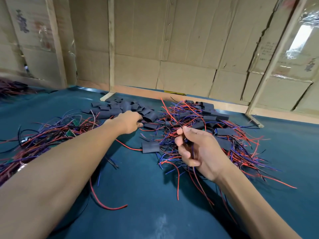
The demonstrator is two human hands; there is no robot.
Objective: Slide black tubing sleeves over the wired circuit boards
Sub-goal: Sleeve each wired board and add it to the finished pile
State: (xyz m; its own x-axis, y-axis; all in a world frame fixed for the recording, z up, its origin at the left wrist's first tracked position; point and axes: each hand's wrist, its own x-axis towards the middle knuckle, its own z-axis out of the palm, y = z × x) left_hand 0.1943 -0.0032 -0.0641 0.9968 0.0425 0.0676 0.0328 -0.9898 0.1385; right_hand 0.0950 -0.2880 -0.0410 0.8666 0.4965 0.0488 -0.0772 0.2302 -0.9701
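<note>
My left hand reaches far forward to a heap of loose black tubing sleeves, its fingertips on a sleeve at the heap's near edge; whether it grips one I cannot tell. My right hand pinches a bundle of red, blue and black wires that hang down toward me; any board in that hand is hidden. A pile of sleeved boards with wires lies behind and right of the right hand. Bare green boards with wires are piled at the left.
A dark green mat covers the table. One single sleeve lies between my hands. Cardboard walls with wooden struts close off the back. More wires lie at the far left.
</note>
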